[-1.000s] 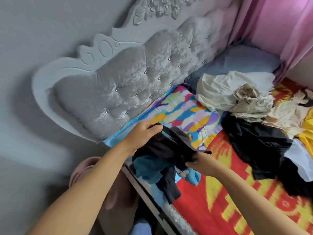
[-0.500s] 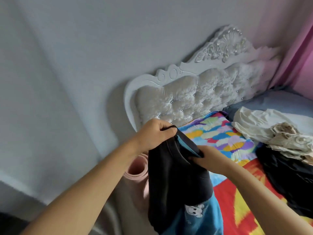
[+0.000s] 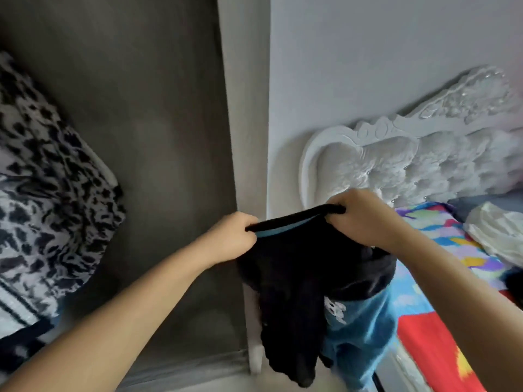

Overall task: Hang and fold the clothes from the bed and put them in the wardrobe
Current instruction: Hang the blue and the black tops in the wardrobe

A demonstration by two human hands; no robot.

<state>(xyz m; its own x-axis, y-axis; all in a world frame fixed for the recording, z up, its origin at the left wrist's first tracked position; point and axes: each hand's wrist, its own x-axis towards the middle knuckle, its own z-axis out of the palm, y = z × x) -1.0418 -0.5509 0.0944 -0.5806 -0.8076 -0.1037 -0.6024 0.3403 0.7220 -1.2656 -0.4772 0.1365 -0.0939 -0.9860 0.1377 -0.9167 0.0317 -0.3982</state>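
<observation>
A black and blue garment [image 3: 311, 284] with a small white print hangs in the air between my hands. My left hand [image 3: 229, 239] grips its top edge on the left and my right hand [image 3: 365, 216] grips the same edge on the right, stretching it level. The grey interior of the wardrobe [image 3: 158, 137] opens to the left, just past my left hand. At the far right lies the bed [image 3: 435, 346] with its red and yellow cover, and a pale crumpled garment [image 3: 498, 236] rests on it.
Black-and-white patterned clothes [image 3: 48, 176] hang inside the wardrobe at the left. A white tufted headboard [image 3: 410, 165] stands against the grey wall. A multicoloured pillow [image 3: 441, 236] lies at the head of the bed.
The view has swung left from the bed toward the wardrobe. Both hands lifted the dark garment off the bed and pulled its top edge apart, so it now hangs stretched between them.
</observation>
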